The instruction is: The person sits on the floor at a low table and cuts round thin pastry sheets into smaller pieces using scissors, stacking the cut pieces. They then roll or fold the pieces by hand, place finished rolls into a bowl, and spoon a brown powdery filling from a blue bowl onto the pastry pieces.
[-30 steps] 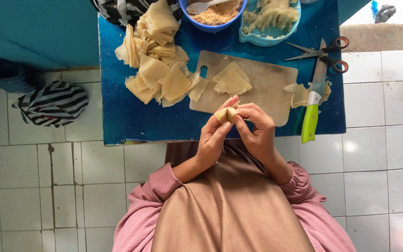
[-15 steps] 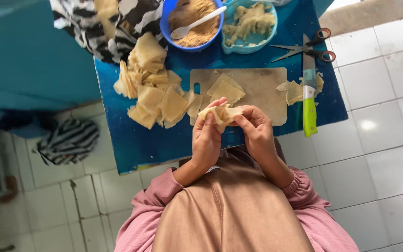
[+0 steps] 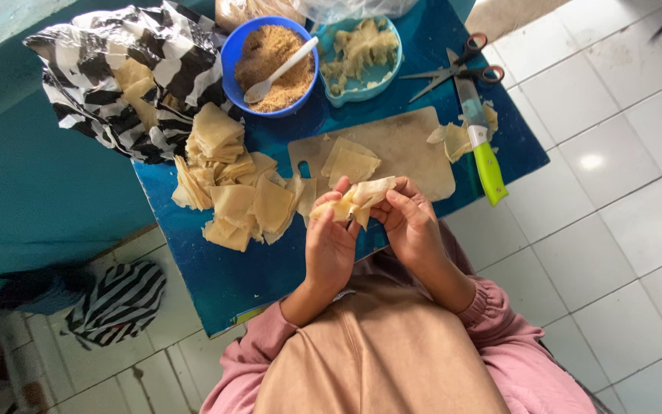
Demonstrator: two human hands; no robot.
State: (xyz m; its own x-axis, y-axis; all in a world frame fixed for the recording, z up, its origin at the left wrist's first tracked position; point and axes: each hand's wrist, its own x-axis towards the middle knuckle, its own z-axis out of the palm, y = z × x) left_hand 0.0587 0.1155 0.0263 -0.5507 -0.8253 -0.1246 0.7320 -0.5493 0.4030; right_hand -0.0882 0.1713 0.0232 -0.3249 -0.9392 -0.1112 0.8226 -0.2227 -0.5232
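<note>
White floor tiles [image 3: 614, 230] spread around a small blue surface [image 3: 224, 276] that fills the upper middle of the frame, with a teal wall [image 3: 40, 192] at the left. A person in a pink top sits at the lower edge of it, both hands raised just above its near side. The left hand [image 3: 329, 244] and the right hand [image 3: 411, 226] pinch a pale folded wrapper [image 3: 354, 201] between their fingertips, each closed on one end of it, so it hangs in the air between them near the centre of the frame. Just beyond it lies a tan cutting board [image 3: 408, 149] carrying a couple of square sheets [image 3: 352, 165]. A loose heap of wrappers [image 3: 231, 192] sits to the left of the board, partly spilling from a black-and-white striped bag [image 3: 116, 69]. At the top stands a blue bowl [image 3: 235, 54] of brown filling with a white spoon [image 3: 277, 73], beside a light blue dish [image 3: 377, 77] of folded pieces. A green-handled knife [image 3: 484, 153] and scissors [image 3: 453, 69] lie at the right.
</note>
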